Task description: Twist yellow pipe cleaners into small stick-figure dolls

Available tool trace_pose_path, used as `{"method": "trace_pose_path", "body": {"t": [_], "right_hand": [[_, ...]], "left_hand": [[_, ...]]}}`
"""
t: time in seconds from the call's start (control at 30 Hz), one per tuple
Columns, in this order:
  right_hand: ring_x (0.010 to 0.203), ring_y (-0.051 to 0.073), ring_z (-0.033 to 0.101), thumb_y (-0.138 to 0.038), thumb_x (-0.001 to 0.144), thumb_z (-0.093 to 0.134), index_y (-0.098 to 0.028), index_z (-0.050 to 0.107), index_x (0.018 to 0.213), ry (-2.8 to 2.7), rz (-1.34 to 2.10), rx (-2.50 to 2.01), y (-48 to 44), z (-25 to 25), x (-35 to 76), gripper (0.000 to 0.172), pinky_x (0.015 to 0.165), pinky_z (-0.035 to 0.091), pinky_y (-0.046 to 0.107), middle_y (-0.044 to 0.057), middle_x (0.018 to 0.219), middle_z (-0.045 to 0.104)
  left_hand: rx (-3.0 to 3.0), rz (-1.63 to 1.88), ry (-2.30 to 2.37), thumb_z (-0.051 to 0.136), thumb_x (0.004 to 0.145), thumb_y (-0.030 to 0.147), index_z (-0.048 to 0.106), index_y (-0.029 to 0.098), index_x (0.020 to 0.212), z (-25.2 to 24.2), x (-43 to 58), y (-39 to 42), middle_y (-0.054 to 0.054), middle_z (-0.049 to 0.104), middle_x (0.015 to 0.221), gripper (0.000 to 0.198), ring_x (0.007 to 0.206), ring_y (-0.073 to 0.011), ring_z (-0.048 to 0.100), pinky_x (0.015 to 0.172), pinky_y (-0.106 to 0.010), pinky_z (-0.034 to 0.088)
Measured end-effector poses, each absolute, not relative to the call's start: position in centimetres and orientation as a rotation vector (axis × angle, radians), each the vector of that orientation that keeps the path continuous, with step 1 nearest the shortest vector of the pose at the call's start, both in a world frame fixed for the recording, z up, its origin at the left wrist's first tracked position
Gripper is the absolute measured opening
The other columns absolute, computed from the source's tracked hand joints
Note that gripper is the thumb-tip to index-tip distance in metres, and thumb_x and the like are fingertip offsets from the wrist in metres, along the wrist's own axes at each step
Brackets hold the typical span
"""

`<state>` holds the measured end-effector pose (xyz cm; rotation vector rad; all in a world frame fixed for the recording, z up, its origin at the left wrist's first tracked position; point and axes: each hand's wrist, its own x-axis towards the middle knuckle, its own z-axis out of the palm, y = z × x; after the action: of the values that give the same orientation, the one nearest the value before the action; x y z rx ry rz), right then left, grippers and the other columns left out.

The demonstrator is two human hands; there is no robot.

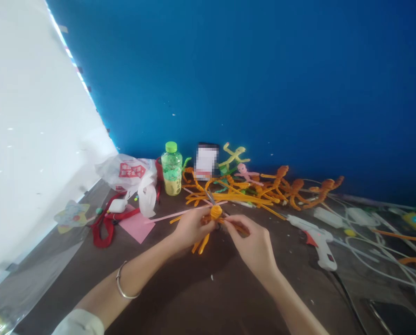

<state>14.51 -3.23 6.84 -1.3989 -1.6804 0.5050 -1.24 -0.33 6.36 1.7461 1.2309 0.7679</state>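
Dark tabletop (201, 302) below a blue wall (228, 83): at lower center, the left hand (194, 228) and right hand (253, 244) both grip an orange pipe-cleaner figure (213, 218), with a white hot-glue gun (315, 239) lying nearby on the right.

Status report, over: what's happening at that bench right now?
Left hand and right hand pinching orange pipe-cleaner figure. Glue gun lying off to the right, not blocking.
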Motion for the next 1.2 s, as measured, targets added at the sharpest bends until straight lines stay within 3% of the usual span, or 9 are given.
{"method": "trace_pose_path", "body": {"t": [0.23,0.47,0.63,0.8,0.9,1.03,1.2], "right_hand": [[0.077,0.017,0.065,-0.015,0.079,0.053,-0.02,0.061,0.078,-1.67,0.33,-1.214,-3.7,6.3,13.6,0.01,0.069,0.054,0.028,0.004,0.084,0.067],[0.09,0.018,0.063,-0.003,0.079,0.048,-0.022,0.061,0.091,-1.94,-0.032,-0.959,-3.3,5.5,14.2,0.026,0.081,0.052,0.033,0.005,0.095,0.067],[0.096,0.018,0.061,0.0,0.077,0.047,-0.023,0.06,0.097,-2.014,-0.074,-0.855,-3.0,5.5,15.2,0.032,0.083,0.052,0.035,0.005,0.102,0.066],[0.085,0.017,0.064,-0.004,0.079,0.047,-0.024,0.062,0.084,-1.903,0.109,-0.957,-3.0,6.1,15.1,0.025,0.077,0.053,0.031,0.003,0.091,0.068],[0.077,0.017,0.065,-0.014,0.078,0.055,-0.022,0.059,0.089,-1.73,0.395,-1.101,-3.0,6.4,14.7,0.014,0.071,0.054,0.03,0.004,0.085,0.067],[0.07,0.018,0.065,-0.027,0.074,0.063,-0.02,0.05,0.11,-1.485,0.85,-1.159,-2.9,6.5,14.6,0.04,0.066,0.055,0.031,0.005,0.087,0.066],[0.068,0.018,0.065,-0.031,0.072,0.065,-0.018,0.063,0.084,-1.422,1.021,-1.17,-2.9,6.9,14.5,0.018,0.067,0.055,0.03,0.005,0.08,0.067]], "left_hand": [[1.341,1.035,0.987,0.054,0.075,0.037,0.063,0.013,0.077,5.3,-0.7,0.0,-0.004,0.06,0.071,0.026,0.068,-0.0148,0.054,0.065,-0.024,0.04],[0.97,0.934,0.765,0.062,0.07,0.04,0.062,0.012,0.077,5.2,-0.8,0.1,-0.003,0.06,0.072,0.029,0.068,-0.0121,0.054,0.07,-0.025,0.04],[0.741,0.805,0.648,0.067,0.067,0.034,0.062,0.012,0.072,5.7,-1.1,0.3,-0.002,0.059,0.068,0.023,0.064,-0.0099,0.052,0.067,-0.023,0.038],[0.749,0.752,0.618,0.067,0.068,0.033,0.063,0.012,0.073,6.0,-1.6,0.4,-0.002,0.06,0.07,0.021,0.066,-0.0101,0.054,0.066,-0.023,0.038],[0.85,0.772,0.601,0.065,0.07,0.034,0.064,0.012,0.078,6.0,-1.7,0.5,-0.003,0.061,0.072,0.023,0.067,-0.0103,0.054,0.069,-0.023,0.038],[1.033,0.785,0.626,0.061,0.073,0.036,0.064,0.011,0.076,6.3,-1.8,0.6,-0.004,0.06,0.072,0.025,0.07,-0.0117,0.054,0.073,-0.024,0.039],[1.048,0.698,0.562,0.061,0.073,0.034,0.064,0.01,0.081,6.6,-2.0,0.7,-0.006,0.062,0.074,0.025,0.073,-0.0141,0.057,0.076,-0.027,0.041]]}}
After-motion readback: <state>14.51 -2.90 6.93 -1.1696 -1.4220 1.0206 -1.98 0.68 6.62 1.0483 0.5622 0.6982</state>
